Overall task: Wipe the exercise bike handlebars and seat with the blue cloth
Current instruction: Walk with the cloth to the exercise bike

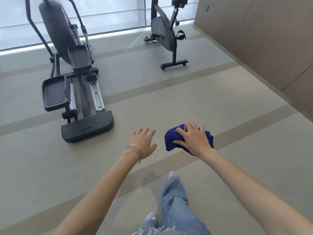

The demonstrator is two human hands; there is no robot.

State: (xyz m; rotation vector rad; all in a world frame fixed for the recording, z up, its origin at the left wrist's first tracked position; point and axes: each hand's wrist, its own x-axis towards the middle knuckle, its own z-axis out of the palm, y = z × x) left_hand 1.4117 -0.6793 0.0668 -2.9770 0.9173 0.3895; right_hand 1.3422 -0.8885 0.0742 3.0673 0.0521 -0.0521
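Gripping blue cloth [171, 138], grey striped floor [169, 102]

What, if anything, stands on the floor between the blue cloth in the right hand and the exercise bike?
Nothing visible. The right hand holds the blue cloth, and bare floor runs from there to the exercise bike by the window. The elliptical trainer stands off to the left, clear of that path.

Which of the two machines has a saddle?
The exercise bike at upper right, near the wall; its seat tops a post. The elliptical has only foot platforms.
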